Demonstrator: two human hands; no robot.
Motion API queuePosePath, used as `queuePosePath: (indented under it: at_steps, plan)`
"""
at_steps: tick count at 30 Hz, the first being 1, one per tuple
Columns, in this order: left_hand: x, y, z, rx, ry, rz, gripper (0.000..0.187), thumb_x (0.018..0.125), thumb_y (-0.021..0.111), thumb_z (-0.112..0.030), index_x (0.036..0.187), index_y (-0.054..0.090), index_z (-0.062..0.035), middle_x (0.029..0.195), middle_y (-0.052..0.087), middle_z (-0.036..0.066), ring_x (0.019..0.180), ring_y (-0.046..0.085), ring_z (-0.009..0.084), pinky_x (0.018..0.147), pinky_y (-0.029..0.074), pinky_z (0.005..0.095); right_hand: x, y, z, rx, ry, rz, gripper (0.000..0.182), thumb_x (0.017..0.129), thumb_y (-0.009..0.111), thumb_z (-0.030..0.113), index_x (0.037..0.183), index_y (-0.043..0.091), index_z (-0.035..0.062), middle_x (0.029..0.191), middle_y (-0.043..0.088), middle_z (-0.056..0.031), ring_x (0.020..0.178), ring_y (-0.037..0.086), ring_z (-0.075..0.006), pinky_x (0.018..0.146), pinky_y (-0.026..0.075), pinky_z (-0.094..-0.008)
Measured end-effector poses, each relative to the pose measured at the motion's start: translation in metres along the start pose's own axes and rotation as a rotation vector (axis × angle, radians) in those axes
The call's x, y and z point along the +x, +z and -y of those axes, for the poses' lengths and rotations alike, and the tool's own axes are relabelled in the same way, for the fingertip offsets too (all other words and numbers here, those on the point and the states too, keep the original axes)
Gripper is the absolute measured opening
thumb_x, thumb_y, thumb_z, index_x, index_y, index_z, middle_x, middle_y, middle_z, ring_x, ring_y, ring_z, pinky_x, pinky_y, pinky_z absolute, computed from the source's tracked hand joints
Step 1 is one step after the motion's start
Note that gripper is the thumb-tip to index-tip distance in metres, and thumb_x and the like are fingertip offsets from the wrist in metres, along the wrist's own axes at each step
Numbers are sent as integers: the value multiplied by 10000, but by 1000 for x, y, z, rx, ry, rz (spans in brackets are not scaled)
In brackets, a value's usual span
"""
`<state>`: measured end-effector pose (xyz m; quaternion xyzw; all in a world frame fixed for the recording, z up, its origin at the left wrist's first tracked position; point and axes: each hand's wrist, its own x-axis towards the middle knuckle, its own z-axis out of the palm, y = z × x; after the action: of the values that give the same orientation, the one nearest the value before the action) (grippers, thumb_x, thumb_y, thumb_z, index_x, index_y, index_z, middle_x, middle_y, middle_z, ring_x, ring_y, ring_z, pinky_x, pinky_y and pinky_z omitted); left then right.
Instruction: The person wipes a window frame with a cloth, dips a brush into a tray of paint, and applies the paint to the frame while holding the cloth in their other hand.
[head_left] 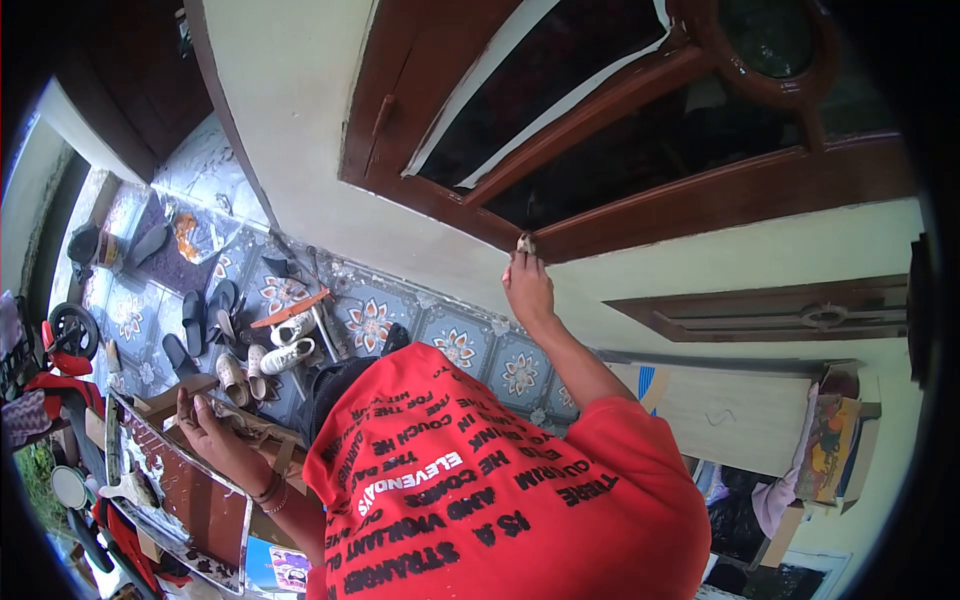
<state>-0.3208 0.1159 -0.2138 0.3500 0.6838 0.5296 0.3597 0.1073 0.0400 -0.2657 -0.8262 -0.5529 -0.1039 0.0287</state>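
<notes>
My right hand (pixel 529 288) is raised to the lower edge of a brown window frame (pixel 580 235). Its fingers are pinched on a small pale thing that looks like a paintbrush (pixel 526 243), its tip against the frame; most of it is hidden by the fingers. White strips (pixel 575 90) run along one dark glass pane. My left hand (pixel 205 425) hangs low on the left, fingers stretched and apart, with nothing seen in it. Behind that hand is a cardboard box (pixel 280 440), beside a brown panel with peeling paint (pixel 190 490).
Shoes and slippers (pixel 290 355) lie on the patterned tile floor (pixel 440 330) near a small stool-like thing with an orange top (pixel 292 309). A red ride-on or bike (pixel 70 350) stands at far left. Boxes and cloth (pixel 780 500) fill the lower right, under a wooden vent (pixel 770 310).
</notes>
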Motion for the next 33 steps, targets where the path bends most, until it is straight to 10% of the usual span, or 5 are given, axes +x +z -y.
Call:
queuePosePath:
  at_steps: [33]
  plan:
    - [-12,-28,-1,-166,-63,-24,320,916,438,-190,1160,503,8,1110,508,69,986,464,142,900,348,280,32,-7,5,176,216,21,90,733,504,113,781,481,40,723,588,-192,706,572,-402,647,450,-494]
